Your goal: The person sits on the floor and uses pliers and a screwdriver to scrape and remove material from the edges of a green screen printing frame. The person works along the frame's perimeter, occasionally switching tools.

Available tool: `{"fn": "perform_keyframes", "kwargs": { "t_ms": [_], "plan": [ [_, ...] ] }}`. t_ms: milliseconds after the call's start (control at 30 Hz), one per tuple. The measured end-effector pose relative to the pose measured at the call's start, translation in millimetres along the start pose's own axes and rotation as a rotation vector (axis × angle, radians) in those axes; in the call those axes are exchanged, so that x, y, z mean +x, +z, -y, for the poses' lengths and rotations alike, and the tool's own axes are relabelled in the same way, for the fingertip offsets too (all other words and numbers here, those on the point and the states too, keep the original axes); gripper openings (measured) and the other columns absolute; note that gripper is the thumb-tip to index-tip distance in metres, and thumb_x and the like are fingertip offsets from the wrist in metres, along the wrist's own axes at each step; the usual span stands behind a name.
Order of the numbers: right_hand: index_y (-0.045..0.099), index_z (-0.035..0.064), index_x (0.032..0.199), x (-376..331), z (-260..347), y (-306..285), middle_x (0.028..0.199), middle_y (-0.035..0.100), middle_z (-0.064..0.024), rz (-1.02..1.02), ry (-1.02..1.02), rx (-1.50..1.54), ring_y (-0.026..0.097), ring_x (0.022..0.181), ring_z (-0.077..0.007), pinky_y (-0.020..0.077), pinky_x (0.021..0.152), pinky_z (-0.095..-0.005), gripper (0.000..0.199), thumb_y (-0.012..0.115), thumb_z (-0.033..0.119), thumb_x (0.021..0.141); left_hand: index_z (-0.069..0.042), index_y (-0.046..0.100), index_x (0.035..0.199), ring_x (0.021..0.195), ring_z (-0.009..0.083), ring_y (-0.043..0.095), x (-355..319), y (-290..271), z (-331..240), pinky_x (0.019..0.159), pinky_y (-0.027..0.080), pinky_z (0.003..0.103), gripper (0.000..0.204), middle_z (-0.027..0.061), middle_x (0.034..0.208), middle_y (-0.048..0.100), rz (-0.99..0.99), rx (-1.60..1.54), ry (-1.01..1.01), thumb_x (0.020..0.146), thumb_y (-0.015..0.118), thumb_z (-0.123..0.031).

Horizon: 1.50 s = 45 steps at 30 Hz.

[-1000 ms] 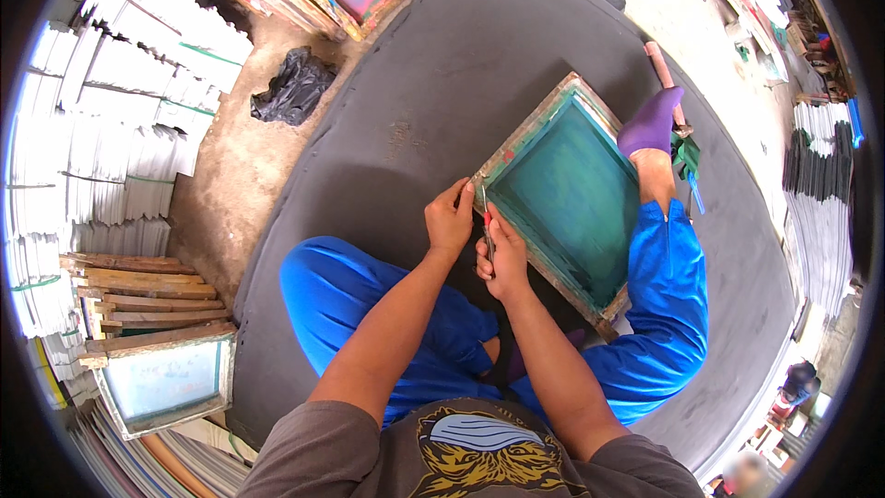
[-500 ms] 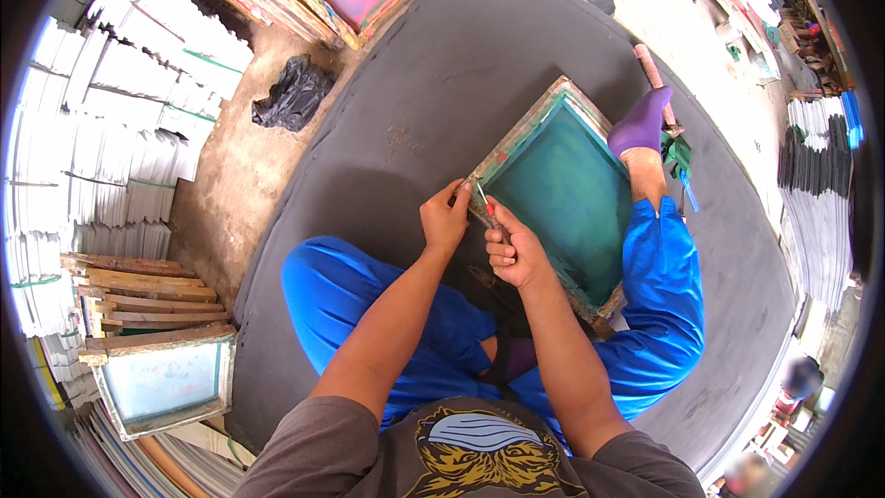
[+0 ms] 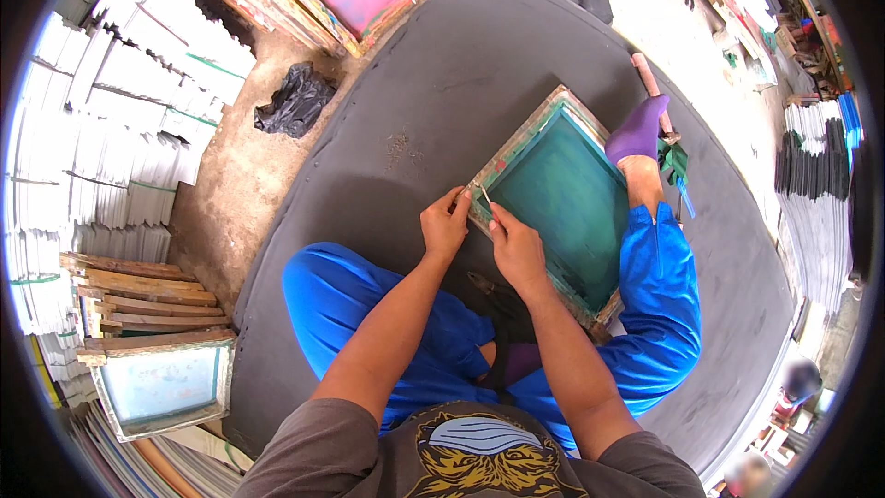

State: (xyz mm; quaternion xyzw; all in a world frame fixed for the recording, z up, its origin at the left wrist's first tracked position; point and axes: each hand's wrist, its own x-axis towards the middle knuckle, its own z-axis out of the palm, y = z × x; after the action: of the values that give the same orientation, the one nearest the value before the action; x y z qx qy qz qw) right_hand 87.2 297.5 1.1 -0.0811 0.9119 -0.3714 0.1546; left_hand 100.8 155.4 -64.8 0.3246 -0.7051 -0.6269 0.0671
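Observation:
A wooden screen-printing frame (image 3: 516, 136) with teal mesh lies tilted across the mat, between my hands and my right foot. At its left corner, the fingers of my left hand (image 3: 445, 223) are pinched together against the wood; whatever they hold is too small to make out. My right hand (image 3: 518, 249) is closed round a screwdriver, whose thin metal shaft (image 3: 485, 193) points at that same corner, close to my left fingertips. Its handle is mostly hidden by my fingers. My purple-socked right foot (image 3: 638, 131) rests against the frame's far right side.
A dark grey mat (image 3: 387, 92) lies under me. Beyond my foot is a tool with a wooden handle (image 3: 645, 74), beside a green cloth (image 3: 675, 161). To the left are stacked white sheets (image 3: 120, 148), more frames (image 3: 166, 385) and a black plastic bag (image 3: 295, 101).
My right hand has turned, its back now facing up, and the screwdriver's red part is no longer visible. My left hand stays at the frame's corner. The view has shifted slightly.

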Motion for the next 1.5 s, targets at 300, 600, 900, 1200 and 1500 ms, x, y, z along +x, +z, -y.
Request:
{"fn": "perform_keyframes", "kwargs": {
  "t_ms": [300, 600, 900, 1200, 1500],
  "plan": [
    [0.068, 0.0098, 0.132, 5.4, 4.7, -3.8, 0.105, 0.073, -0.0244, 0.019, -0.049, -0.084, 0.069, 0.098, -0.0451, 0.0547, 0.085, -0.0531, 0.034, 0.059, 0.021, 0.101, -0.002, 0.076, 0.119, 0.049, 0.0127, 0.064, 0.8, -0.3, 1.1, 0.05, 0.05, 0.03, 0.038, 0.0089, 0.066, 0.07, 0.003, 0.024, 0.015, 0.098, 0.071, -0.033],
    [0.067, 0.0106, 0.132, 6.5, 8.1, -4.4, 0.101, 0.073, -0.0244, 0.014, -0.027, -0.127, 0.07, 0.096, -0.0452, 0.0545, 0.083, -0.055, 0.034, 0.058, 0.022, 0.101, -0.001, 0.076, 0.12, 0.049, 0.0128, 0.064, 0.0, -0.6, -1.8, 0.049, 0.05, 0.03, 0.038, 0.0096, 0.068, 0.071, 0.006, 0.012, -0.005, 0.098, 0.071, -0.032],
    [0.067, 0.0103, 0.133, 4.7, 12.9, -3.8, 0.102, 0.073, -0.0253, 0.019, 0.003, -0.15, 0.07, 0.095, -0.0457, 0.0545, 0.083, -0.0554, 0.035, 0.058, 0.022, 0.101, -0.001, 0.076, 0.12, 0.051, 0.0113, 0.063, -0.1, 0.7, 0.4, 0.048, 0.05, 0.028, 0.038, 0.0074, 0.07, 0.071, 0.011, -0.021, -0.018, 0.099, 0.07, -0.031],
    [0.066, 0.0074, 0.133, 8.3, 19.8, -6.0, 0.101, 0.072, -0.0268, 0.076, 0.031, -0.218, 0.07, 0.095, -0.0466, 0.0553, 0.083, -0.0551, 0.036, 0.057, 0.019, 0.101, 0.0, 0.075, 0.12, 0.051, 0.0116, 0.063, -0.7, 0.8, 1.5, 0.049, 0.051, 0.029, 0.038, 0.0086, 0.07, 0.071, 0.005, 0.005, 0.01, 0.099, 0.07, -0.032],
    [0.065, 0.0048, 0.136, 8.5, -8.1, 13.5, 0.1, 0.072, -0.0282, -0.031, -0.062, -0.013, 0.069, 0.093, -0.048, 0.0549, 0.081, -0.0547, 0.039, 0.06, 0.015, 0.099, 0.0, 0.075, 0.119, 0.054, 0.0145, 0.066, 5.7, 11.2, 31.1, 0.051, 0.052, 0.031, 0.036, 0.0111, 0.074, 0.073, -0.069, 0.087, 0.159, 0.1, 0.068, -0.029]
  ]
}}
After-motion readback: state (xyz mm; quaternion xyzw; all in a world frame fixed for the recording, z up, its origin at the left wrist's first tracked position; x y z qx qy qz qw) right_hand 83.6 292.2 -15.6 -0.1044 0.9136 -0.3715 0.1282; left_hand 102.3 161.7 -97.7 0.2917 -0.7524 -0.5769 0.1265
